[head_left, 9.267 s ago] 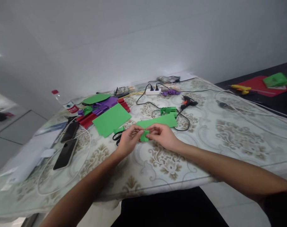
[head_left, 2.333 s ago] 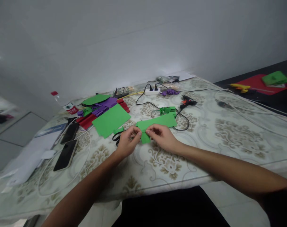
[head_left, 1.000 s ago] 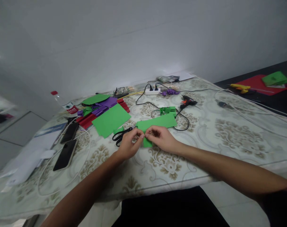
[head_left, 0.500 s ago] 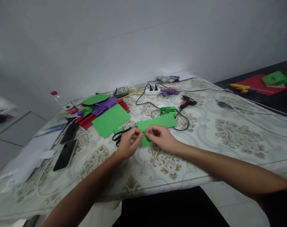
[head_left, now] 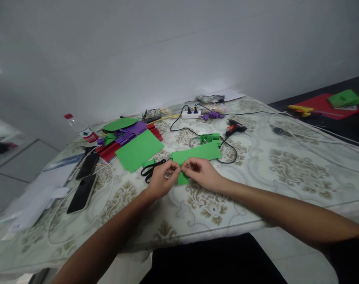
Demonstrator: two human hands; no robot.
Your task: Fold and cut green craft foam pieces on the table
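Observation:
My left hand [head_left: 164, 178] and my right hand [head_left: 201, 172] meet fingertip to fingertip near the table's front middle, both pinched. Between and below them shows a small green craft-paper piece [head_left: 183, 180], its upper part hidden by the fingers. A longer green strip [head_left: 197, 152] lies flat just beyond the right hand. Black-handled scissors [head_left: 149, 169] rest beside the left hand, blades mostly covered. Fringed green paper [head_left: 210, 139] lies behind the strip.
Left are green sheets [head_left: 139, 151], purple paper [head_left: 132, 131], red paper [head_left: 108, 151], a bottle [head_left: 86, 132] and two phones [head_left: 82, 194]. Farther back are a power strip [head_left: 191, 114], looping black cords and a black glue gun [head_left: 235, 127]. A yellow glue gun [head_left: 302, 109] lies right.
Both hands stay pinched at the small green piece. The left fingertips have shifted slightly right, closer to the right ones.

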